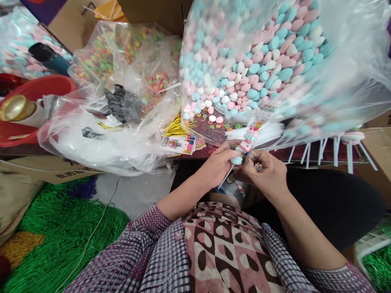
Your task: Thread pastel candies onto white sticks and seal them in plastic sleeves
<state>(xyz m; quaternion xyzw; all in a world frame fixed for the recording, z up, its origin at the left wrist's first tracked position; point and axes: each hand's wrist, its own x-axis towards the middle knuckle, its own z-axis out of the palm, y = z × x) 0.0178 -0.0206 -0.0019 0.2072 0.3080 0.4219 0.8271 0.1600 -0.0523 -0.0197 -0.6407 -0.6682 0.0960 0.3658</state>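
Note:
My left hand (pixel 220 163) is closed around a candy skewer (pixel 236 159) with blue, pink and white marshmallows. Its thin white stick (pixel 226 177) points down towards my lap. A clear bag (pixel 265 113) with colourful print covers the skewer's upper part, which leans away to the right. Right beside it, my right hand (pixel 266 173) has its fingers pinched together at the lower edge of the bag; the fingertips partly hide what they grip. Beyond the hands lies a pile of white sticks (pixel 271 134).
A large clear sack of marshmallows (pixel 253 77) stands behind the hands. Left of it are a bag of ring candies (pixel 122 53), golden twist ties (pixel 177 127), printed cards (pixel 179 145) and a red basin (pixel 58 85). Marshmallow sticks (pixel 336 150) overhang the table edge at right. Green strands (pixel 67 228) cover the floor.

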